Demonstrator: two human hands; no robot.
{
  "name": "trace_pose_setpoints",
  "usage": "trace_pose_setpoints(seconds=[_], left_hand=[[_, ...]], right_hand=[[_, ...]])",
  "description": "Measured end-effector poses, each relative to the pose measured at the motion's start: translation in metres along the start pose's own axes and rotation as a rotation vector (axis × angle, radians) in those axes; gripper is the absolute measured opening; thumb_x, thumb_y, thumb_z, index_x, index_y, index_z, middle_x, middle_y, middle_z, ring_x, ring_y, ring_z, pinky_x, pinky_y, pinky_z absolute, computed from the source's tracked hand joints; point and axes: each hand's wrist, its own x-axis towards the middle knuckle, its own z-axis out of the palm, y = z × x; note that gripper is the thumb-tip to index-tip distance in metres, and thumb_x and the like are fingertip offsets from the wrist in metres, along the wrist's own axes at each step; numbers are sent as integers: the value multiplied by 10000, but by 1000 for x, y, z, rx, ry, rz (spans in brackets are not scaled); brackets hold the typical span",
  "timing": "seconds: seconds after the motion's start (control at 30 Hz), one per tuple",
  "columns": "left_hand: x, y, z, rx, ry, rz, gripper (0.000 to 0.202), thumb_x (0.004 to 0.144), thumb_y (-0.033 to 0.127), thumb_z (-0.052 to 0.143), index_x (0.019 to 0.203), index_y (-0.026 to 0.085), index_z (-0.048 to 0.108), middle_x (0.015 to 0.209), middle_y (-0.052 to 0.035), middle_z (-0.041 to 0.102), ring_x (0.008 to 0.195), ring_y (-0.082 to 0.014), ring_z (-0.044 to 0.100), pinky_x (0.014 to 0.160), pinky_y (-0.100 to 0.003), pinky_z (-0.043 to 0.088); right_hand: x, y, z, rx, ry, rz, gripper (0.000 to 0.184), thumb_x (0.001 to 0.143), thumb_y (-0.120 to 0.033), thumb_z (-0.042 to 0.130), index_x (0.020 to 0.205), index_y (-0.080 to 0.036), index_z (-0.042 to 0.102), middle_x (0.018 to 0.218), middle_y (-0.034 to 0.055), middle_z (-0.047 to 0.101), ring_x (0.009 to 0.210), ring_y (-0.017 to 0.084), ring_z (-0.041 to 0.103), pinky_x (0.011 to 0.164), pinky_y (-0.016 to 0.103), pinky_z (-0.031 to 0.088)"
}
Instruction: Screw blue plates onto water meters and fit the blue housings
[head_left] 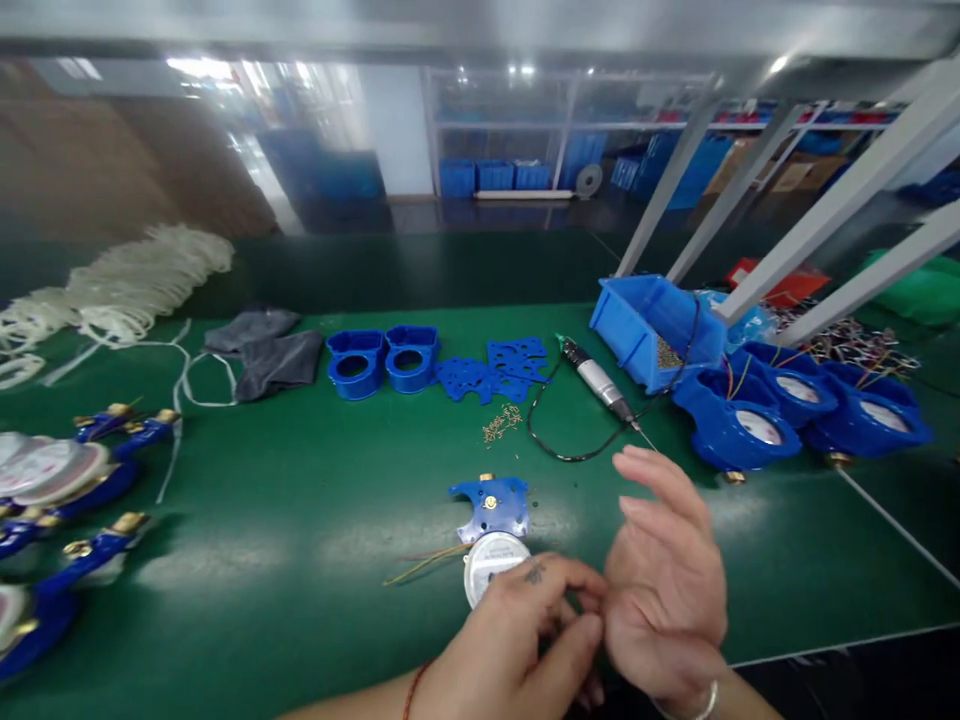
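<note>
My left hand (517, 635) has its thumb and fingers pinched together at the heel of my right palm; whatever they hold, if anything, is hidden. My right hand (664, 565) is turned palm up, fingers apart and slightly bent, with nothing visible on it. Partly behind my left hand lies a round white meter dial (491, 560), two thin yellowish wires running off to its left. Touching the dial's far side is a blue plate (499, 508) with a brass fitting. Farther back lies a small pile of brass-coloured screws (501, 425).
An electric screwdriver (600, 385) with a black cord lies before a blue bin (652, 335). Blue housings (409, 358) and flat blue plates (465, 378) sit mid-table. Blue-cased meters stand right (750, 430); other meter assemblies (60, 490) lie left, near grey cloth (277, 360).
</note>
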Motion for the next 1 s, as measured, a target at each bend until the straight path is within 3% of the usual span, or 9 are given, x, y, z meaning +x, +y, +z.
trace_pose_setpoints(seconds=[0.07, 0.13, 0.23, 0.37, 0.57, 0.7, 0.8, 0.93, 1.0], left_hand=[[-12, -8, -15, -18, 29, -40, 133, 889, 236, 460, 883, 162, 571, 675, -40, 658, 521, -116, 602, 500, -197, 486], [-24, -17, -35, 160, 276, 21, 121, 875, 256, 501, 821, 182, 580, 677, -29, 657, 564, -127, 617, 545, -207, 496], [-40, -36, -66, 518, 603, 55, 123, 849, 307, 556, 879, 212, 628, 813, -51, 687, 744, -188, 658, 684, -283, 532], [-53, -65, -84, 657, 481, -93, 246, 872, 368, 511, 1015, 212, 636, 965, -90, 703, 902, -246, 663, 815, -365, 524], [-48, -63, -83, 627, 299, -182, 242, 906, 275, 418, 768, 219, 609, 722, -34, 678, 660, -192, 647, 625, -262, 484], [-38, -43, -99, 674, 279, -102, 249, 888, 286, 441, 742, 215, 630, 713, -36, 679, 652, -191, 631, 625, -259, 457], [-30, -32, -129, 618, 253, -118, 307, 894, 384, 448, 715, 214, 631, 651, -14, 645, 608, -173, 598, 588, -239, 432], [-3, -37, -180, 634, 559, -106, 399, 829, 542, 454, 714, 208, 641, 675, -37, 638, 659, -207, 588, 619, -267, 441], [22, -48, -199, 700, 676, -105, 375, 821, 504, 453, 794, 190, 656, 760, -80, 647, 749, -252, 588, 736, -334, 453]], right_hand=[[13, -1, 1, 90, -35, 13, 384, 934, -460, 308, 1151, -228, 523, 1164, 104, 546, 1128, 285, 511, 963, 521, 381], [18, -3, 3, 107, -223, 121, 258, 897, -297, 466, 1130, -209, 537, 1096, 94, 587, 1064, 238, 550, 904, 423, 447], [17, -11, 10, 26, -539, 227, 267, 804, -261, 605, 1063, -207, 569, 1044, 77, 613, 1016, 218, 567, 866, 372, 480], [18, -20, 30, -77, -865, 288, 364, 738, -304, 680, 1079, -199, 607, 1095, 70, 625, 1070, 235, 551, 953, 409, 445], [13, -29, 63, -141, -1113, 176, 336, 806, -301, 647, 1119, -192, 593, 1073, 81, 652, 1040, 268, 572, 938, 457, 434], [2, -31, 72, -146, -1105, 178, 263, 864, -181, 551, 1126, -181, 570, 956, 77, 672, 897, 241, 613, 827, 408, 466], [-5, -27, 73, -114, -1001, 208, 205, 890, -156, 495, 1071, -191, 583, 886, 51, 664, 838, 217, 605, 772, 365, 457], [-8, -22, 71, -37, -920, 212, 159, 927, -198, 452, 939, -213, 610, 855, 16, 655, 812, 186, 593, 777, 335, 432], [-8, -20, 71, -28, -891, 224, 161, 930, -199, 448, 926, -213, 609, 851, 12, 652, 806, 175, 591, 778, 320, 426]])
